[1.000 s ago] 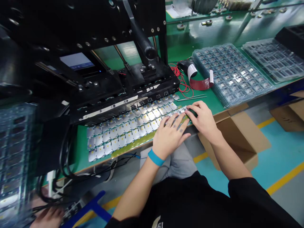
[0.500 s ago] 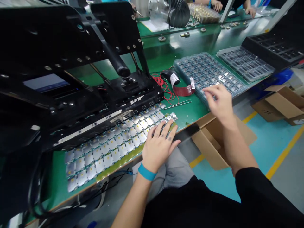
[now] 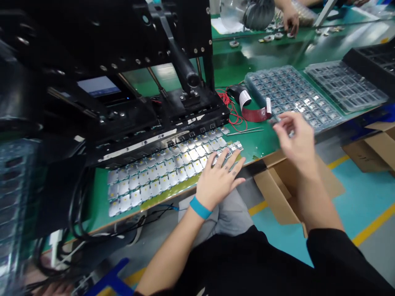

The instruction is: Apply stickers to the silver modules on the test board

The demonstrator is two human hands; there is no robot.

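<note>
A green worktop [image 3: 256, 147] crosses the scene, with a teal and grey floor [image 3: 271, 232] on its near right side. Rows of silver boards [image 3: 160, 168] lie along the near edge of the worktop, left of centre, ending at small modules [image 3: 238, 146] on the right.

The left hand [image 3: 217, 181] is spread wide, palm down, with its fingers over the right end of the boards; it hides part of the rows there. The right hand [image 3: 296, 139] is held narrow, thumb and fingers curled together, at the near left corner of the tray stack [image 3: 253, 91]. Blur prevents telling whether it holds a part.

A black fixture [image 3: 108, 45] with a lever [image 3: 184, 63] stands directly behind the boards and blocks access from the far side. Tweezers [image 3: 247, 130], red wires [image 3: 226, 98] and a ribbon cable [image 3: 254, 115] occupy the space between the fixture and the tray stack.

A clear tray [image 3: 342, 84] and a black tray [image 3: 375, 65] lie farther right. A carton [image 3: 274, 201] with its flaps out sits below the near edge. Black cables [image 3: 72, 205] hang at the left. A co-worker's hand [image 3: 290, 19] is at the far side.
</note>
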